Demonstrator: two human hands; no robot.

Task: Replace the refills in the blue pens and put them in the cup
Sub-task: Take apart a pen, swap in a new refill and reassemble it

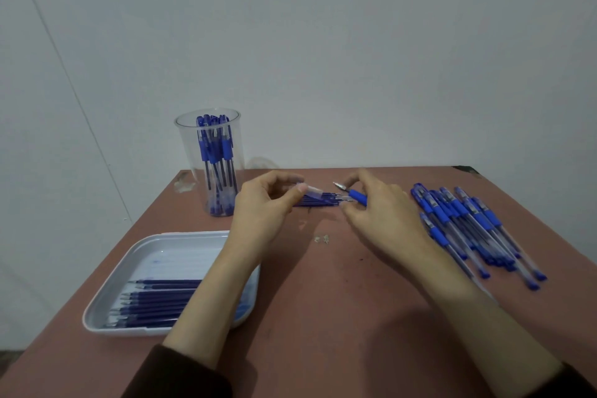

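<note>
- Left hand (265, 200) raised just above the worktop (323, 300), wrist bent, thumb and curled fingers pinching a clear pen barrel (310, 191) that points right.
- Right hand (381, 207) opposite, back of the hand up, fingers curled, grasping a blue grip section (358, 196) with its metal tip aimed at the barrel's open end; the two parts near each other but apart.
- Both forearms stretched forward from dark sleeves (181, 371) at the bottom edge.
- Loose refills (319, 202), dark blue, flat on the worktop between and just under the two hands.
- Clear cup (190, 152) upright at the far left, near the left hand, with blue pens (214, 152) standing inside.
- Pile of blue pens (468, 223) lying to the right, just beside the right wrist.
- White tray (174, 255) at the near left, partly under the left forearm, with a row of dark blue refills (161, 297) inside.
- Small pale scraps (321, 238) on the worktop between the forearms.
</note>
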